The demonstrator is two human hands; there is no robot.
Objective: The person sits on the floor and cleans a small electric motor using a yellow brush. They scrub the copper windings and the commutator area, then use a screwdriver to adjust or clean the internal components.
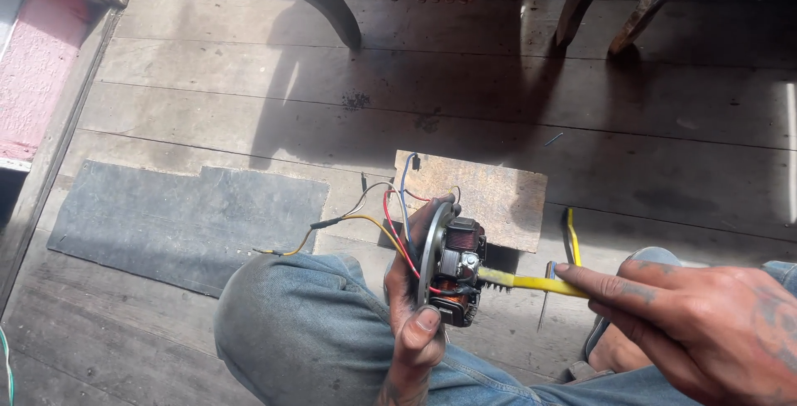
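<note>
Stator plate [448,269] with copper coils and a bundle of coloured wires [374,215], held edge-on over the person's knee [307,331]; left hand [413,306] clamped round the metal rim, thumb low on the front, fingers behind; looks dense and rigid, probably heavy for its size; rim is the sound place to grip; windings and thin leads look fragile, I'd keep fingers and tool edges off them; wires hang loose to the left, likely to snag; right hand [706,323] closed on a yellow-handled tool [531,283], forefinger laid along it, tip in among the coils; a second yellow tool [573,236] lies on the plank floor [207,99] just beyond; wooden block [490,194] behind the plate; dark mat [183,215] to the left; chair legs [340,20] at the top.
</note>
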